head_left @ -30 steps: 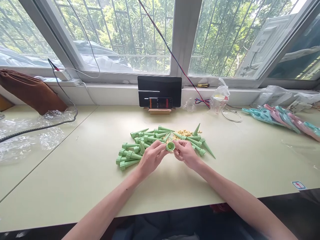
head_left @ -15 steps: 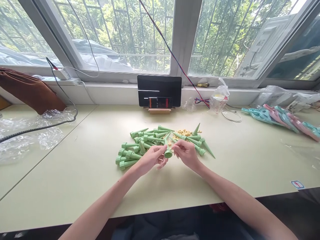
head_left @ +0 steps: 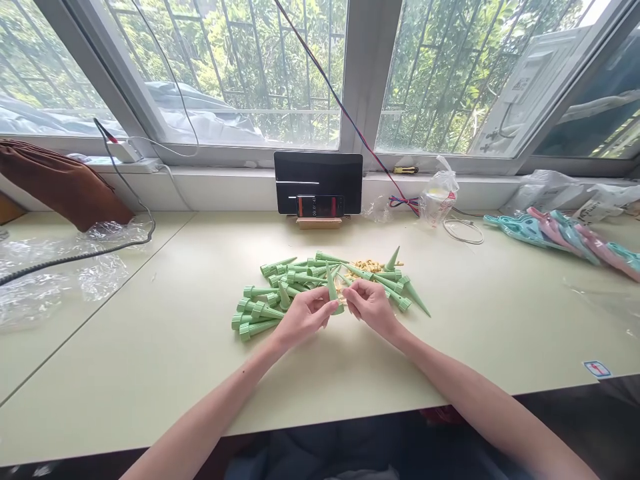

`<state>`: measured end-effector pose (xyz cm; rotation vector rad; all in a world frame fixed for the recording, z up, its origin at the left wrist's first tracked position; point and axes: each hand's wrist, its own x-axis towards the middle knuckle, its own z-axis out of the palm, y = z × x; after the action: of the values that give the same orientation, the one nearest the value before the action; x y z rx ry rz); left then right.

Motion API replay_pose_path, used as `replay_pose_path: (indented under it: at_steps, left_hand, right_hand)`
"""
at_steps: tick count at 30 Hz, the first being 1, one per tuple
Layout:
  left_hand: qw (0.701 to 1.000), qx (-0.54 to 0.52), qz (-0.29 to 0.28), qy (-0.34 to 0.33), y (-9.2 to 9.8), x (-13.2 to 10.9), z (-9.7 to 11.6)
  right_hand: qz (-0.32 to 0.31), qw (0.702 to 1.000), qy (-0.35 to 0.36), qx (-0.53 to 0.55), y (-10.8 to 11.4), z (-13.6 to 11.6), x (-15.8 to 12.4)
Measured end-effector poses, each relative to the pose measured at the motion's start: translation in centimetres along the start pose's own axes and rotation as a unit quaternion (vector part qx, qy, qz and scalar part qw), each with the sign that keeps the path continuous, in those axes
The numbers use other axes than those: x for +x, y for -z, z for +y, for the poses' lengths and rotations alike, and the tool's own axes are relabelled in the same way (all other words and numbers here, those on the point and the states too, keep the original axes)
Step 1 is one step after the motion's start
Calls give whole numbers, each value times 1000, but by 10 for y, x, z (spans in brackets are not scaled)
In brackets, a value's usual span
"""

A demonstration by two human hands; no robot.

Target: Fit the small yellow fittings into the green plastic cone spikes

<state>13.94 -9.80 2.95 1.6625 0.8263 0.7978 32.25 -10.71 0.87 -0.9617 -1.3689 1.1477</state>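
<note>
- A person sits at a pale table [head_left: 170, 373]; I take the black tablet [head_left: 319, 177] propped at the back as landmark.
- On the person's side of the tablet, slightly right of its middle, a green cone [head_left: 332, 287] is held point up, tilting a little left, wide end down.
- The left hand [head_left: 306, 313] has thumb and fingers clamped on the cone's lower part. If that pinch loosened, the smooth plastic could slip and roll.
- The right hand [head_left: 373, 307] is just beside it, fingertips gathered together; from here I can't make out whether they pinch anything. Something tiny there could easily drop unnoticed.
- Nearer than the tablet, and to its left, lies a heap of green cones [head_left: 263, 310], just beside the left hand. A careless knuckle might set several rolling.
- Nearer than the tablet, and to its right, small yellow pieces [head_left: 370, 266] lie among more green cones [head_left: 417, 296]. A brush of the right hand could scatter them.
</note>
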Motion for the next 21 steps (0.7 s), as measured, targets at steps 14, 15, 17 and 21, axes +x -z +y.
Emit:
replay_pose_path:
  at_steps: [14,15,17,21]
  left_hand:
    - [924,328,24,-195,5,-4,-18]
    - [923,331,21,-197,5,-4,-17]
    - [924,329,29,-194,4,-3,-17]
    - [941,284,78,-166,-1,2,-20]
  right_hand:
    - [-21,994,-89,65,0,-7,4]
    - [-21,994,-89,64,-1,-6,4]
    - [-13,994,-87,64,-1,-5,4]
    - [28,994,-80,76,-2,-2,6]
